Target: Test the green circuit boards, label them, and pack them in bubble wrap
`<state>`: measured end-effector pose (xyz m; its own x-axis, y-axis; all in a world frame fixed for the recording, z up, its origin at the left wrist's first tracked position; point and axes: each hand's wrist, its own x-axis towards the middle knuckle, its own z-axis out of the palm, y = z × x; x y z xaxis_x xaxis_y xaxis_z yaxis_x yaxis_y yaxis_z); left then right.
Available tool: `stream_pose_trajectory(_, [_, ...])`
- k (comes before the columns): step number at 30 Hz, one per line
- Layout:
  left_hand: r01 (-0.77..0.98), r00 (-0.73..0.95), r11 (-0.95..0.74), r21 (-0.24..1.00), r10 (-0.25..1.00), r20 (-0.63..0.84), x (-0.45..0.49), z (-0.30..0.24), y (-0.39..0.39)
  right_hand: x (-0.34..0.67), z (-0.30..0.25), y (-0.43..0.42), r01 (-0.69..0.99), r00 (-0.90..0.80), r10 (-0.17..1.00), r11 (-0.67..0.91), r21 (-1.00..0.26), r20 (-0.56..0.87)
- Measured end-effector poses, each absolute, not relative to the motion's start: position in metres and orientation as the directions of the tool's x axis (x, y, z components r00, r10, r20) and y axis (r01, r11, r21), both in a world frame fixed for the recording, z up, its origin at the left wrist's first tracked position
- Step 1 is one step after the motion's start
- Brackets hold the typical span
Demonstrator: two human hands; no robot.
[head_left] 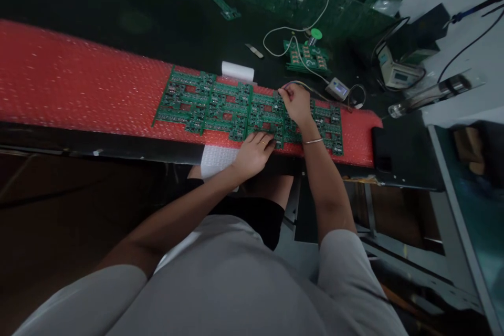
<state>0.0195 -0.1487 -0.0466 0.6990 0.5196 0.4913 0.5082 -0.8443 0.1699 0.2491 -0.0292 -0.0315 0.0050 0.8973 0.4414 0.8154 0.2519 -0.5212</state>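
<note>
From the head view, circuit boards lie in a row on red bubble wrap along the table. The left hand rests palm down at the row's near edge, forearm slanting in from the lower left, fingers bent over the boards; whether its grip pinches the edge I cannot tell. The right hand reaches farther, forearm rising steeply, wrist over the boards; its thumb and fingertips are pressed together near the far edge, beside coloured wires. What lies between them is too small to tell.
</note>
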Motion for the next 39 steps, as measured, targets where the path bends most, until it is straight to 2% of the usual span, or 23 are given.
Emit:
stream_pose_trajectory(8, [0.515, 0.699, -0.848, 0.124, 0.500, 0.511, 0.019, -0.048, -0.150, 0.250, -0.041, -0.011, 0.871, 0.000, 0.896, 0.218, -0.441, 0.443])
stream_pose_trajectory(14, [0.502, 0.696, -0.844, 0.191, 0.525, 0.490, 0.019, -0.051, -0.150, 0.248, -0.040, -0.015, 0.886, -0.052, 0.899, 0.243, -0.396, 0.435])
stream_pose_trajectory(17, [0.506, 0.687, -0.846, 0.170, 0.514, 0.513, 0.020, -0.052, -0.150, 0.246, -0.040, -0.017, 0.899, -0.068, 0.890, 0.251, -0.360, 0.451])
stream_pose_trajectory(22, [0.526, 0.680, -0.843, 0.111, 0.496, 0.541, 0.020, -0.051, -0.151, 0.244, -0.041, -0.016, 0.873, -0.032, 0.899, 0.239, -0.426, 0.438])
stream_pose_trajectory(26, [0.517, 0.683, -0.848, 0.117, 0.492, 0.540, 0.020, -0.050, -0.151, 0.245, -0.041, -0.014, 0.844, -0.024, 0.915, 0.235, -0.483, 0.403])
stream_pose_trajectory(35, [0.524, 0.651, -0.846, 0.097, 0.472, 0.594, 0.020, -0.050, -0.152, 0.246, -0.039, -0.013, 0.841, -0.027, 0.923, 0.228, -0.490, 0.384])
stream_pose_trajectory(39, [0.531, 0.664, -0.843, 0.087, 0.478, 0.575, 0.020, -0.050, -0.152, 0.244, -0.039, -0.013, 0.847, -0.006, 0.924, 0.208, -0.489, 0.383])
